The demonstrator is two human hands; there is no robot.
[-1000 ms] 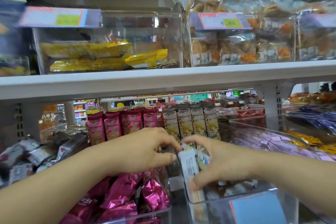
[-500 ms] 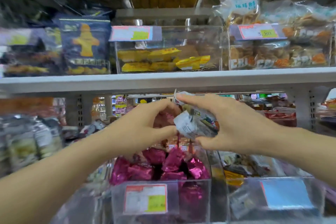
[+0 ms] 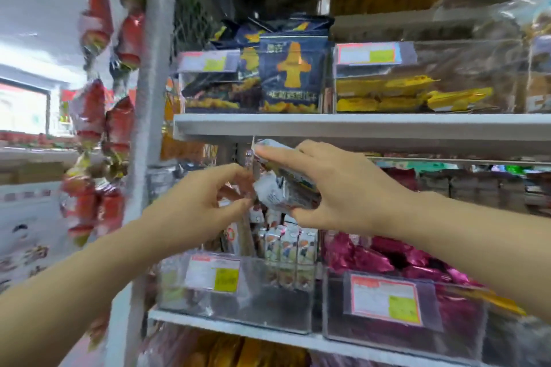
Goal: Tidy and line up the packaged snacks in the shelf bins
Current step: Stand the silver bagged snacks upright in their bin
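My right hand (image 3: 337, 188) grips a small stack of white snack packets (image 3: 280, 188), thumb under it and index finger over the top, in the air in front of the middle shelf. My left hand (image 3: 205, 205) is just left of the stack, its curled fingertips pinching at the stack's left edge. Below the hands a clear bin (image 3: 238, 304) holds a row of upright white packets (image 3: 287, 247) like those in my hand. To its right a second clear bin (image 3: 387, 325) is full of magenta foil snacks (image 3: 372, 256).
The upper shelf (image 3: 357, 125) carries clear bins with dark blue bags (image 3: 293, 74) and yellow packets (image 3: 402, 95). A white upright post (image 3: 149, 98) stands at the left, with red packets (image 3: 98, 116) hanging beside it. More packets lie on the shelf below.
The view swung left along the shelf. Both hands lifted the white packets out of the right-hand bin and carried them left, past the magenta bin, to above the bin of white packets.
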